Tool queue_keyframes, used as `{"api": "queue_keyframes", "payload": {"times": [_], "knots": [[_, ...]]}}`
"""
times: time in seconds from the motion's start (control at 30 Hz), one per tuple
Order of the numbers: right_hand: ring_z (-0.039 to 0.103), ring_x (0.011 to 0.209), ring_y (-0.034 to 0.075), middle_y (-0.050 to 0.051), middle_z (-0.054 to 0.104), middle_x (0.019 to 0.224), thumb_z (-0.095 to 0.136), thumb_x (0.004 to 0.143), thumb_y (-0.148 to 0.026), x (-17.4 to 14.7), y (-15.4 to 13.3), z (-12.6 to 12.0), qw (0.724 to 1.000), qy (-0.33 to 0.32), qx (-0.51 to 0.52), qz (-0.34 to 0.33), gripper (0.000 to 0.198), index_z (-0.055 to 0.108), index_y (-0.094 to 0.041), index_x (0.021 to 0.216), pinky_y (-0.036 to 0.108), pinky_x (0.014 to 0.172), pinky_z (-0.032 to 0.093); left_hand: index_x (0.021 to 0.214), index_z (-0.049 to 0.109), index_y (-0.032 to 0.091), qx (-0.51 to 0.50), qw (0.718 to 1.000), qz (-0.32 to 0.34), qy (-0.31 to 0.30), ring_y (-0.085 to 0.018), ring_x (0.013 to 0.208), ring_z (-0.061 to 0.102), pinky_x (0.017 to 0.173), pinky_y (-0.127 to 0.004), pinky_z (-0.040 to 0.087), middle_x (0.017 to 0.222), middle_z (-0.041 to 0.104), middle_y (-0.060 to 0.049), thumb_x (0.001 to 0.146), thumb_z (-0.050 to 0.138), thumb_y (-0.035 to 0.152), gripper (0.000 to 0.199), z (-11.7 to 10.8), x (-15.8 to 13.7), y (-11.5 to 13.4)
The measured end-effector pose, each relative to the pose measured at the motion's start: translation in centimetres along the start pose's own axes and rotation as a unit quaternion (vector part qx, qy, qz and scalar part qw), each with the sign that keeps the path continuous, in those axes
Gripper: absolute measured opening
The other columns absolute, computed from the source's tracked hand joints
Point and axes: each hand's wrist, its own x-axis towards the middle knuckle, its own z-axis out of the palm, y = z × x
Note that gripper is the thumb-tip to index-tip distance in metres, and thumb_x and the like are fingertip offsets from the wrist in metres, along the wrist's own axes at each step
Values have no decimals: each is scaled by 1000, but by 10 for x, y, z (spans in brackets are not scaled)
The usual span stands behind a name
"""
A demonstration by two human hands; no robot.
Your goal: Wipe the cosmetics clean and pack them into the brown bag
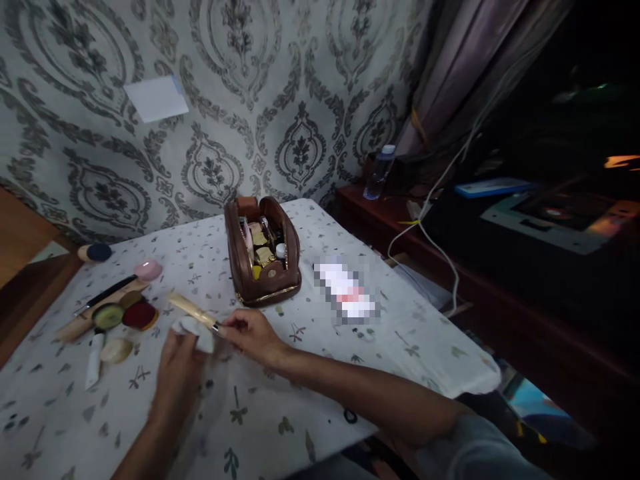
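Note:
A slim cream-coloured tube with a silver end slants over the table. My right hand pinches that silver end between thumb and fingers. Bunched in my left hand is a white tissue, close against the tube's lower side; whether it presses on the tube I cannot tell. Beyond my hands stands a brown toiletry bag, unzipped, with small bottles and gold-coloured items inside. To the left lie a green round compact, a dark red one, a white tube and a beige round item.
A lit phone, blurred out, lies right of the bag. Farther left are a pink round item, a black stick and a dark-ended item. A water bottle and white cable are by the dark right-hand furniture.

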Motion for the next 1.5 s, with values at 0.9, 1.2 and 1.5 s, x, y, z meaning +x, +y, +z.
{"api": "queue_keyframes", "payload": {"times": [0.9,1.2,1.5], "knots": [[55,53,8,1,59,72,57,92,-46,-33,-144,-76,954,-94,-154,-239,33,67,-18,78,19,45,44,81,61,17,135,915,180,-334,-12,61,51,61,-23,40,69,58,0,100,36,48,44,49,-12,85],[54,53,9,-2,60,61,58,94,-34,-4,-218,-147,864,168,-199,-430,23,69,-18,81,21,52,44,130,59,25,362,830,361,-223,-24,103,66,83,-31,52,112,70,-8,97,42,34,37,67,49,104],[56,70,11,0,59,68,47,95,-12,115,-230,-148,793,145,-445,-391,27,59,-14,71,21,70,40,133,56,27,435,762,446,-175,-22,95,71,69,-29,57,114,70,-10,95,42,26,41,62,63,74]]}}
